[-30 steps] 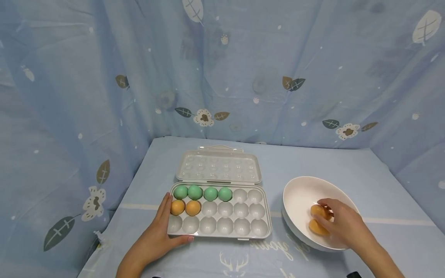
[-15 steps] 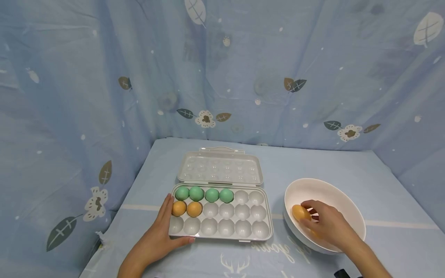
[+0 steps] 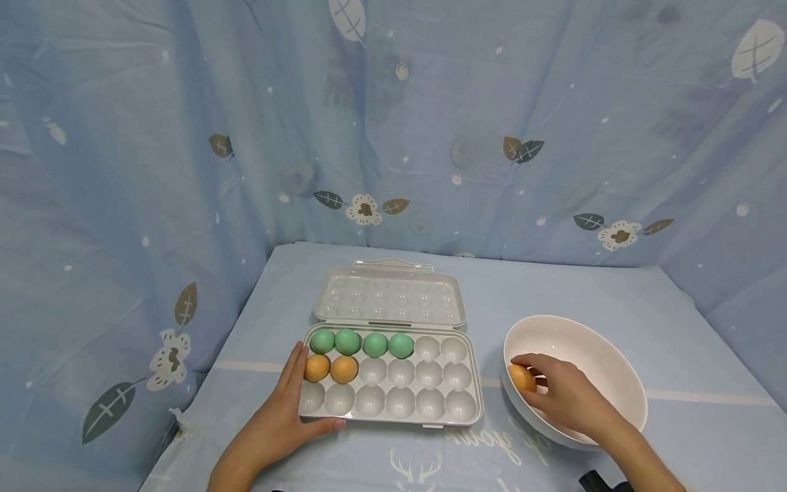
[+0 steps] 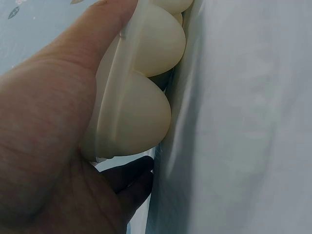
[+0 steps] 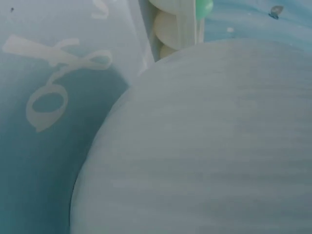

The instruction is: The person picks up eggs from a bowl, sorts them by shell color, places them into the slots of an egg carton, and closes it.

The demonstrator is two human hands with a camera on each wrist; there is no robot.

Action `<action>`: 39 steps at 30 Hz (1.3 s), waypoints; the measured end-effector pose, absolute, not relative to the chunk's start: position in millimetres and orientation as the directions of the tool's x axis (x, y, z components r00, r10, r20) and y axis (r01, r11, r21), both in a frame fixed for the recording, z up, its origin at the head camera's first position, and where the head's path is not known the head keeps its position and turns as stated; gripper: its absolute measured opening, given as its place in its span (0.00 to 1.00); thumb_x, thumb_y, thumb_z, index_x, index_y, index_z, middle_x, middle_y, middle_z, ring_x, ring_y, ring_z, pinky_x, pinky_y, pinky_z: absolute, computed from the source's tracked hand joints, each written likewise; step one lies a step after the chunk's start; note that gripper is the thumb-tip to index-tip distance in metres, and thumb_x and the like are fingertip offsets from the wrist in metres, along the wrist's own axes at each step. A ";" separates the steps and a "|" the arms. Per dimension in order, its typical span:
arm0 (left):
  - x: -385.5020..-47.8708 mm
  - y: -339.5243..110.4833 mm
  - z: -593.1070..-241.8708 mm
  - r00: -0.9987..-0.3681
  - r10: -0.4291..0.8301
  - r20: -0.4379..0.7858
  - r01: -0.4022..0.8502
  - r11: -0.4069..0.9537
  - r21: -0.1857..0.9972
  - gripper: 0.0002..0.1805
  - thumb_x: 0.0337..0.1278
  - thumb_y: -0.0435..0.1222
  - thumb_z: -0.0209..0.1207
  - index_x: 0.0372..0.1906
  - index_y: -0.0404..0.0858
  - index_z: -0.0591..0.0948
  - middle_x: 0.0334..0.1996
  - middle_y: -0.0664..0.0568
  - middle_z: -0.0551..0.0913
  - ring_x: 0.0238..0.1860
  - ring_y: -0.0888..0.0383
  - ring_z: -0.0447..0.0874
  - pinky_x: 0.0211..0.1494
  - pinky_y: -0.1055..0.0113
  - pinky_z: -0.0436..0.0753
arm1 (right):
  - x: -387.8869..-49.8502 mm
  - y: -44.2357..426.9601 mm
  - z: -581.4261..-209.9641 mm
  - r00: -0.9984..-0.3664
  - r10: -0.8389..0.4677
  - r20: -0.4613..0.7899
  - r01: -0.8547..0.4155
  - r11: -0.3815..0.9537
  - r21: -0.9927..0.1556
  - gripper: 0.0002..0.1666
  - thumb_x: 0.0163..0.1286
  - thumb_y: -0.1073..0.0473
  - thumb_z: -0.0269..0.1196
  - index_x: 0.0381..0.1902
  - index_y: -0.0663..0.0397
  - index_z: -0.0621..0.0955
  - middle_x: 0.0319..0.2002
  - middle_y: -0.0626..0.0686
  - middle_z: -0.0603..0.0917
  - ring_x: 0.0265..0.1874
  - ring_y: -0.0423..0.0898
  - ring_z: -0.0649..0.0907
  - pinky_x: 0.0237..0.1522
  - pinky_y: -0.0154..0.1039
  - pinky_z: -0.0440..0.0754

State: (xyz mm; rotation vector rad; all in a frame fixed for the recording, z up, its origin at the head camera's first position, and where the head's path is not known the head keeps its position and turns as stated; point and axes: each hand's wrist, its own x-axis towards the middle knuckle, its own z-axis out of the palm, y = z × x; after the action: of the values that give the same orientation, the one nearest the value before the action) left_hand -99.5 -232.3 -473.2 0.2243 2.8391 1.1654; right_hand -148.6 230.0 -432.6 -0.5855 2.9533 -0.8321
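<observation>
An egg tray (image 3: pixel 399 422) with its clear lid (image 3: pixel 390 294) folded back lies on the table. Several green eggs (image 3: pixel 348 342) fill part of its back row; two orange eggs (image 3: pixel 343 370) sit in the middle row. My left hand (image 3: pixel 279 417) rests at the tray's left front corner, straight fingers along the side and thumb at the front edge. The left wrist view shows the tray's rounded cups (image 4: pixel 139 114) beside the hand. Inside the white bowl (image 3: pixel 615 383), near its left wall, my right hand (image 3: pixel 562 393) pinches an orange egg (image 3: pixel 521 377).
The bowl stands right of the tray, a small gap between them. Its outer wall (image 5: pixel 195 146) fills most of the right wrist view. Blue patterned cloth (image 3: pixel 430 137) hangs behind and beside the table (image 3: pixel 510 280). A black object (image 3: pixel 595 481) shows near the right wrist.
My right hand has moved left across the bowl, bringing an orange egg towards the near left wall. The left hand stays at the tray's corner.
</observation>
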 end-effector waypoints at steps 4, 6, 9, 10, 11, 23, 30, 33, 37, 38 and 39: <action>-99.6 -232.5 -472.7 -0.987 0.160 -0.003 0.112 0.706 0.700 0.78 0.42 0.67 0.74 0.84 0.39 0.37 0.84 0.39 0.35 0.81 0.34 0.45 0.76 0.33 0.60 | -149.3 229.5 -430.2 -0.926 -0.363 0.104 -0.359 0.758 -0.545 0.22 0.62 0.64 0.75 0.55 0.54 0.84 0.49 0.50 0.87 0.44 0.48 0.89 0.45 0.38 0.89; -99.5 -232.5 -473.0 -0.987 0.159 -0.006 0.110 0.708 0.697 0.78 0.41 0.67 0.74 0.84 0.39 0.36 0.84 0.39 0.35 0.81 0.34 0.45 0.76 0.33 0.60 | -149.7 229.5 -429.0 -0.927 -0.357 0.115 -0.357 0.747 -0.561 0.22 0.63 0.63 0.75 0.55 0.54 0.84 0.49 0.50 0.87 0.44 0.48 0.89 0.45 0.39 0.89; -99.4 -232.4 -473.8 -0.988 0.155 -0.009 0.104 0.708 0.698 0.78 0.41 0.67 0.74 0.84 0.39 0.36 0.84 0.40 0.35 0.81 0.34 0.46 0.76 0.33 0.60 | -149.3 229.3 -426.7 -0.932 -0.339 0.130 -0.349 0.735 -0.582 0.24 0.62 0.60 0.76 0.56 0.54 0.83 0.50 0.51 0.87 0.44 0.48 0.89 0.46 0.40 0.89; -99.4 -232.3 -473.9 -0.988 0.155 -0.010 0.104 0.708 0.698 0.78 0.41 0.67 0.74 0.84 0.39 0.36 0.84 0.40 0.35 0.81 0.34 0.46 0.76 0.33 0.60 | -149.2 229.1 -425.8 -0.934 -0.332 0.136 -0.346 0.732 -0.587 0.25 0.62 0.60 0.76 0.56 0.54 0.83 0.51 0.51 0.87 0.44 0.48 0.89 0.46 0.41 0.89; -99.3 -232.2 -473.8 -0.988 0.155 -0.012 0.103 0.707 0.699 0.78 0.41 0.67 0.74 0.84 0.39 0.37 0.84 0.40 0.35 0.81 0.34 0.45 0.76 0.33 0.60 | -149.0 229.1 -424.6 -0.934 -0.328 0.142 -0.346 0.729 -0.591 0.25 0.62 0.59 0.77 0.57 0.53 0.83 0.51 0.51 0.87 0.45 0.48 0.89 0.47 0.41 0.89; -99.3 -232.2 -467.4 -0.987 0.159 -0.026 0.097 0.717 0.690 0.79 0.41 0.67 0.74 0.84 0.37 0.36 0.84 0.39 0.34 0.81 0.34 0.45 0.76 0.34 0.60 | -149.5 224.3 -411.1 -0.918 -0.307 0.251 -0.397 0.712 -0.579 0.30 0.63 0.53 0.77 0.61 0.53 0.81 0.52 0.51 0.87 0.48 0.52 0.88 0.48 0.43 0.89; -99.2 -232.9 -466.7 -0.987 0.156 -0.037 0.087 0.715 0.694 0.79 0.41 0.66 0.75 0.84 0.38 0.35 0.84 0.39 0.33 0.82 0.34 0.44 0.76 0.34 0.59 | -149.6 210.2 -404.1 -0.906 -0.282 0.316 -0.419 0.696 -0.583 0.30 0.63 0.54 0.77 0.61 0.54 0.81 0.54 0.52 0.86 0.50 0.52 0.88 0.48 0.41 0.88; -99.4 -232.8 -467.8 -0.987 0.154 -0.045 0.080 0.713 0.697 0.79 0.41 0.66 0.75 0.84 0.39 0.34 0.84 0.40 0.33 0.82 0.34 0.43 0.76 0.33 0.59 | -149.7 202.4 -401.7 -0.898 -0.298 0.324 -0.439 0.664 -0.606 0.29 0.63 0.54 0.77 0.60 0.55 0.82 0.53 0.52 0.87 0.49 0.51 0.88 0.49 0.40 0.88; -100.1 -231.9 -470.1 -0.987 0.150 -0.051 0.073 0.714 0.697 0.79 0.41 0.67 0.74 0.84 0.40 0.35 0.84 0.41 0.33 0.82 0.35 0.43 0.77 0.34 0.59 | -151.4 192.2 -403.3 -0.890 -0.323 0.320 -0.455 0.641 -0.618 0.29 0.62 0.55 0.77 0.59 0.54 0.82 0.51 0.49 0.87 0.48 0.49 0.88 0.49 0.39 0.88; -100.3 -231.7 -470.7 -0.987 0.149 -0.051 0.072 0.714 0.697 0.79 0.40 0.67 0.74 0.84 0.40 0.35 0.84 0.41 0.33 0.82 0.35 0.43 0.77 0.34 0.59 | -152.2 189.4 -404.2 -0.888 -0.328 0.322 -0.459 0.638 -0.618 0.29 0.62 0.55 0.77 0.59 0.54 0.82 0.50 0.49 0.87 0.48 0.49 0.88 0.49 0.39 0.88; -100.3 -231.4 -471.1 -0.988 0.148 -0.049 0.072 0.713 0.697 0.79 0.40 0.68 0.74 0.84 0.40 0.35 0.84 0.41 0.33 0.82 0.35 0.43 0.77 0.34 0.58 | -153.1 186.6 -405.2 -0.886 -0.331 0.324 -0.464 0.633 -0.620 0.29 0.62 0.55 0.77 0.59 0.54 0.82 0.50 0.48 0.87 0.48 0.48 0.88 0.49 0.39 0.88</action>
State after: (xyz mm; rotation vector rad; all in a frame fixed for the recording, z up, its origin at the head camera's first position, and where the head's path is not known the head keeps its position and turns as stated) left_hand -100.3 -231.4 -471.1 0.1814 2.8134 1.1382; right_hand -153.1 186.6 -405.2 -0.7372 2.9991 -1.2243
